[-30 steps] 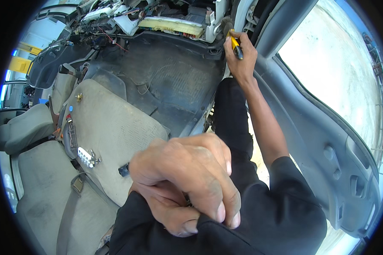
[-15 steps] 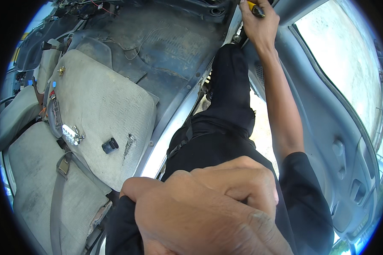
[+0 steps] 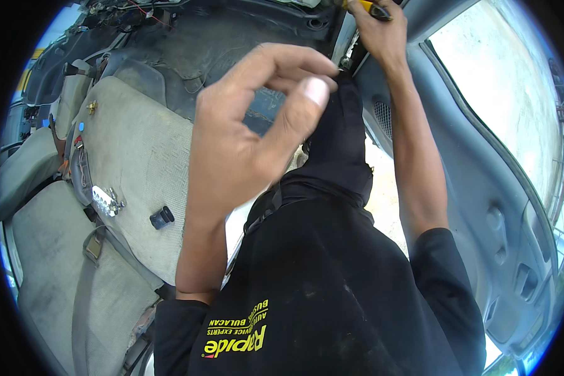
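Observation:
My left hand (image 3: 244, 125) is raised in the air over the edge of the vehicle's cabin, fingers curved and thumb apart from them, with nothing visible in its grasp. At the top of the view my right hand (image 3: 381, 31) is closed around a yellow-and-black-handled tool (image 3: 377, 11). The tool's working end is out of sight. That hand is beside the door pillar (image 3: 346, 39), near the hinge side of the open door (image 3: 476, 207).
A grey bench seat (image 3: 131, 144) is at the left, with a small black block (image 3: 161, 217), a silver metal piece (image 3: 105, 200) and a brass-coloured fitting (image 3: 92, 108) on it. A seat belt (image 3: 84, 294) crosses the neighbouring seat. Loose wires (image 3: 147, 11) show near the dashboard.
My left hand has moved from close in front of my chest up and away toward the door pillar, and its fingers have parted. My right hand has shifted slightly up and left with the tool.

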The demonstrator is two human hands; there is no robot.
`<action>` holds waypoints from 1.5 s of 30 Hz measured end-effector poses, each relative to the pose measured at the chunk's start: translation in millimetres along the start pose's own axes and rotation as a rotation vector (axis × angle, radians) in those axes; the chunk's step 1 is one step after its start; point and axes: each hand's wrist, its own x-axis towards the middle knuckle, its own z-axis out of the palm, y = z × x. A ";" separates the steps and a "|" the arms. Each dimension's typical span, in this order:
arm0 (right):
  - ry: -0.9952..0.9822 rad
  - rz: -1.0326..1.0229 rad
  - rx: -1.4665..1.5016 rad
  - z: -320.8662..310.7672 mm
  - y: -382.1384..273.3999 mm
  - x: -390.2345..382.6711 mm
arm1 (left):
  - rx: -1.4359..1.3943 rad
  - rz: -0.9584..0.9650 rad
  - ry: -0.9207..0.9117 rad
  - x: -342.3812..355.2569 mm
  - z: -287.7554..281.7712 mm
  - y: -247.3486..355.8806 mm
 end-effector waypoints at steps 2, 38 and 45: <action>-0.108 0.188 -0.087 -13.1 -4.7 3.8 | 0.426 0.011 0.044 8.5 -21.6 -40.8; 0.080 -0.159 -0.293 4.4 -16.6 53.8 | 0.668 -0.622 -0.303 -48.9 -58.2 -271.5; -0.097 -0.205 -0.436 10.7 -34.1 100.0 | 0.595 -0.610 -0.249 -52.5 -61.7 -275.6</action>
